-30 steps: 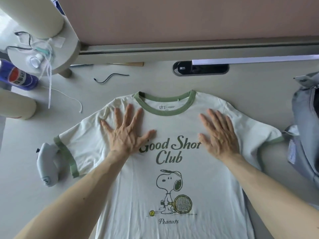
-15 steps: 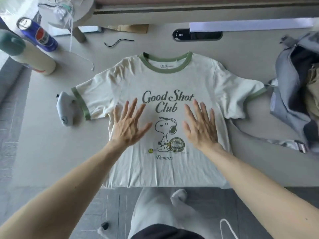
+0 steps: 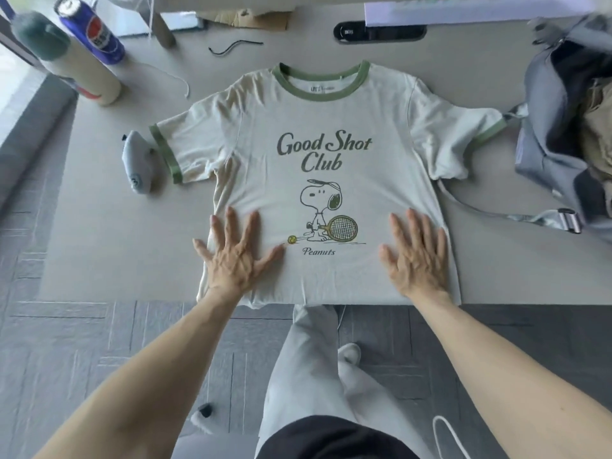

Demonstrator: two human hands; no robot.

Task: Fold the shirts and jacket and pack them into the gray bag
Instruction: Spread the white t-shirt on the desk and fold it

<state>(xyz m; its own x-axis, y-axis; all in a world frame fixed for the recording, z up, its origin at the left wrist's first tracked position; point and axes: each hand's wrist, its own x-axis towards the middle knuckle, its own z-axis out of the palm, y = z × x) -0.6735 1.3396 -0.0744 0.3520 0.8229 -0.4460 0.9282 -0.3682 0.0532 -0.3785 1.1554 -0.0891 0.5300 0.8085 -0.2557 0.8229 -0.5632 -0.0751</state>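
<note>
A cream T-shirt (image 3: 318, 114) with green collar and sleeve trim lies flat, print side up, on the beige table (image 3: 109, 233), its hem at the table's front edge. My left hand (image 3: 233, 256) presses flat on the shirt's lower left, fingers spread. My right hand (image 3: 415, 260) presses flat on the lower right, near the side seam. The gray bag (image 3: 549, 127) sits open at the right edge of the table, with tan fabric (image 3: 599, 127) visible inside it.
A small gray plush (image 3: 137, 162) lies just left of the left sleeve. A blue can (image 3: 94, 31) and a cream bottle (image 3: 69, 64) stand at the back left. A black cord (image 3: 231, 48) lies behind the collar. The bag's strap with a buckle (image 3: 568, 218) trails right of the shirt.
Both hands slid down the shirt from the chest to near the hem, smoothing it flat. The view tilted down, showing the table's front edge and my legs.
</note>
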